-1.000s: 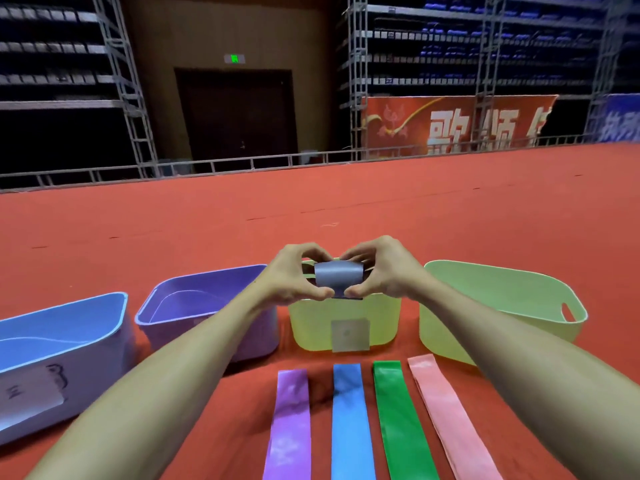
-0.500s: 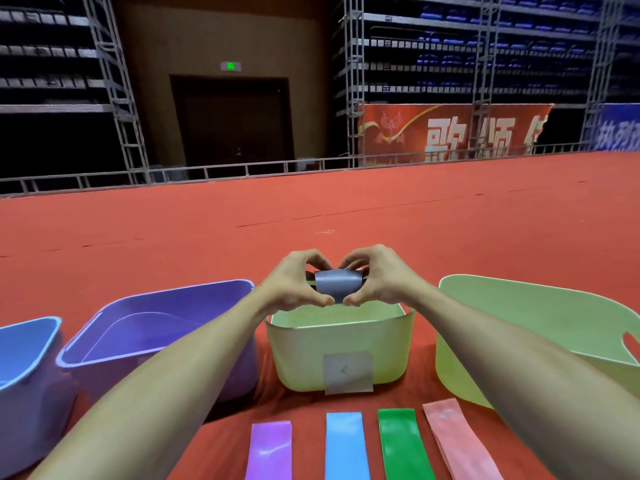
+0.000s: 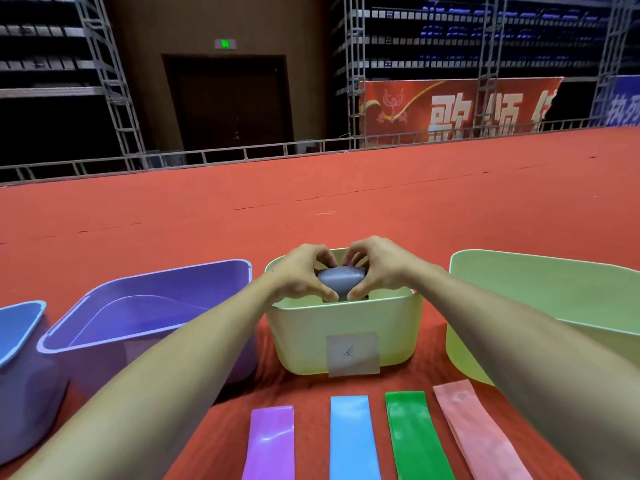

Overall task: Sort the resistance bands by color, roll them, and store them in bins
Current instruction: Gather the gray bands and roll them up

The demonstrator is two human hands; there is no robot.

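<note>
Both hands meet over the open top of the middle bin [image 3: 298, 337], a pale yellow-green tub with a paper label [image 3: 352, 354] stuck to its near wall; between them they hold a rolled grey band [image 3: 341, 277]. The left hand [image 3: 299, 277] pinches the roll's left end and the right hand [image 3: 379, 268] pinches its right end, fingers curled over the top and thumbs underneath. The roll's long axis runs left to right across the view, one end toward each palm, and it lies roughly level; it sits at about rim height above the bin's opening, and whether it touches the bin cannot be told.

Four flat bands lie side by side on the red floor [image 3: 311, 209] just in front of that bin: a purple band [image 3: 270, 441], a blue band [image 3: 353, 438], a green band [image 3: 415, 434] and a pink band [image 3: 478, 431], in that order from left to right. Each has its long axis pointing away from the person toward the bins; the pink one leans so that its far end sits further left than its near end.

A purple bin [image 3: 114, 306] stands just left of the middle bin, with a blue bin [image 3: 17, 330] at the left edge beyond it; a larger light green bin [image 3: 540, 296] stands to the right. At the back are a dark door [image 3: 228, 102], metal scaffolding [image 3: 117, 81] and a red banner [image 3: 450, 109].
</note>
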